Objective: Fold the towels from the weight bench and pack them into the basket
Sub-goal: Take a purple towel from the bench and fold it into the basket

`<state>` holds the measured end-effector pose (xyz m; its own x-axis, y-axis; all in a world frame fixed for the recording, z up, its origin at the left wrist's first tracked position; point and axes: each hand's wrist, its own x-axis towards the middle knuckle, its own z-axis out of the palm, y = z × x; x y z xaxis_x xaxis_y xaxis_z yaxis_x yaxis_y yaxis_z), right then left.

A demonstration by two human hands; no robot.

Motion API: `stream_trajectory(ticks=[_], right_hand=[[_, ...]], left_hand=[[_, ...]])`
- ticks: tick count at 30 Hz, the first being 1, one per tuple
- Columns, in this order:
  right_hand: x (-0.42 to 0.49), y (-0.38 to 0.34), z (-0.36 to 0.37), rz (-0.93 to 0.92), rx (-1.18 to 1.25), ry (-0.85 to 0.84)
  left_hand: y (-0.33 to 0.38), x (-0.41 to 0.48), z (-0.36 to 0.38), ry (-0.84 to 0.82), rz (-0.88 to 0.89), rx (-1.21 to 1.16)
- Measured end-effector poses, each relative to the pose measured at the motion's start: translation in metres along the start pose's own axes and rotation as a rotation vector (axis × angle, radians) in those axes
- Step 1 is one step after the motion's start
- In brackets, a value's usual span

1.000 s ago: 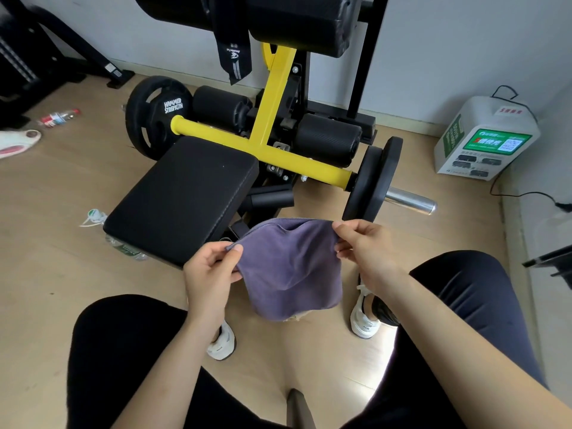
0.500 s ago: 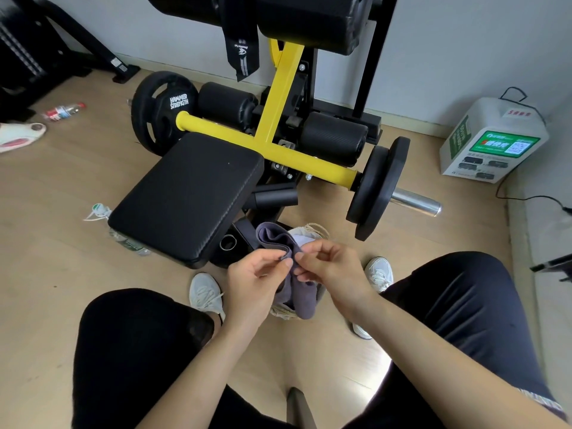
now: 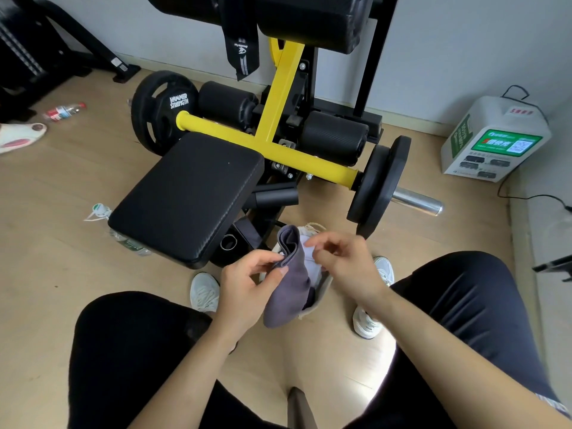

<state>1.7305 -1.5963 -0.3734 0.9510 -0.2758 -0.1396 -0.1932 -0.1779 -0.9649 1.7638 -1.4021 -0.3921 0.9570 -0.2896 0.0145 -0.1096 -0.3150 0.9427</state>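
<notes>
Left grip (image 3: 247, 283) pinches a folded purple towel (image 3: 288, 289) at its upper edge, thumb on the near side and fingers on the far side. The towel hangs down from that pinch, just above a cream cloth basket (image 3: 320, 300) on the floor between the person's white shoes (image 3: 202, 291). Right grip (image 3: 343, 264) hovers just beside the towel and over the basket, its fingers loosely curled and holding nothing. A white cloth (image 3: 309, 261) lies inside the basket, partly hidden behind the purple towel.

Beyond the basket stands the bench (image 3: 188, 196), its black pad bare. A yellow bar (image 3: 266, 150) runs behind the pad, carrying black weight plates (image 3: 377, 184) at its right end. A white charging box (image 3: 495, 140) sits by the wall at the right. A plastic bottle (image 3: 65, 110) lies on the floor at the far left.
</notes>
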Motion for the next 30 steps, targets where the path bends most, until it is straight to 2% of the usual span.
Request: stream_trajectory(ticks=[3,8,12,16,20,24,30], right_hand=[[0.011,0.002,-0.018,-0.133,-0.203,-0.129],[0.013,0.010,-0.018,-0.218,-0.514,-0.349],[0.016,0.016,-0.014,-0.213,-0.700,-0.416],[0.021,0.020,-0.021,-0.198,-0.858,-0.413],[0.024,0.026,-0.032,-0.219,-0.858,-0.318],[0.024,0.026,-0.034,-0.288,-0.723,-0.298],[0.018,0.020,-0.031,-0.284,-0.567,-0.212]], left_hand=[[-0.001,0.000,-0.010,-0.046,0.080,0.077],[-0.007,-0.001,-0.019,-0.101,0.166,0.186],[-0.005,-0.001,-0.020,-0.091,0.187,0.192],[-0.004,-0.001,-0.025,-0.063,0.163,0.176],[-0.011,0.002,-0.031,-0.057,0.146,0.194],[-0.018,0.006,-0.031,-0.041,0.080,0.203],[-0.025,0.013,-0.030,-0.001,0.009,0.192]])
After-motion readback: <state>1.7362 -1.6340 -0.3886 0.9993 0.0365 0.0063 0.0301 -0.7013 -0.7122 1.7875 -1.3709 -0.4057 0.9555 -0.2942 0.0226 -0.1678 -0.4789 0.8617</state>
